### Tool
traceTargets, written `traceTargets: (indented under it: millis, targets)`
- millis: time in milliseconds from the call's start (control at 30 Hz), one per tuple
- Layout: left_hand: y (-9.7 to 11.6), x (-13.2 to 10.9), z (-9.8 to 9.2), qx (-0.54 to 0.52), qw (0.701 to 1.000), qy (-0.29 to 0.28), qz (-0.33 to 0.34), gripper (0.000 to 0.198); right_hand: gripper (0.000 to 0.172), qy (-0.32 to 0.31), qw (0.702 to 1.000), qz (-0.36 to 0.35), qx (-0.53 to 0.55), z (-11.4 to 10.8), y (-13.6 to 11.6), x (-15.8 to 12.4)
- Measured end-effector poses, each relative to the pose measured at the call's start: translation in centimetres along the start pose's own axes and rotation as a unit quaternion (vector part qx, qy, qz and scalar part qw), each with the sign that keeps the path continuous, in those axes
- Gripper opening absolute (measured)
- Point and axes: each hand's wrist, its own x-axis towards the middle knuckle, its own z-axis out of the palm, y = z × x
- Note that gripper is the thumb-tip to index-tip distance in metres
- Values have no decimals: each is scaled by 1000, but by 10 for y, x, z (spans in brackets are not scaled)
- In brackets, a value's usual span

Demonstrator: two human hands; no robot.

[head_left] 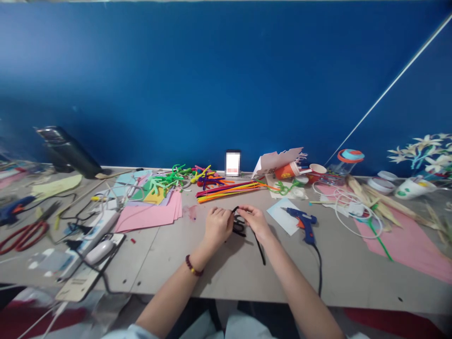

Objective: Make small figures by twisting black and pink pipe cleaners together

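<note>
A black pipe cleaner (pixel 260 248) is pinched mid-frame by the left hand (pixel 218 227) and right hand (pixel 256 221). It is judged light and pliable, and probably best held near its bend.

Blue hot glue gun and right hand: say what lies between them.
Head view: only a pale blue paper square lies between the right hand, pinching a black pipe cleaner, and the blue hot glue gun, whose nozzle rests on it.

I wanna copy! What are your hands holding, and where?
Left hand and right hand pinch a black fuzzy pipe cleaner at its twisted upper end.
</note>
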Motion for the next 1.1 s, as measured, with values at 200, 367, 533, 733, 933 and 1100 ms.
traceTargets:
  millis: [200,367,533,733,933,1100]
  targets:
    - [-1,1,0,-150,983,-70,-77,27,36,-1,1000,-10,6,0,-6,-3]
    - [1,8,-5,-473,844,-142,-210,33,37,-21,999,-4,49,0,-6,-3]
    - [7,13,-14,-660,675,-186,-273,38,40,-71,994,-1,81,-1,-2,-2]
    - [8,14,-12,-711,617,-187,-282,38,37,-118,984,20,132,-1,-2,-2]
    - [-4,13,4,-721,561,-201,-354,42,38,-18,994,-24,109,0,-1,0]
    - [-10,12,0,-601,717,20,-353,43,40,66,994,-29,87,0,-3,2]
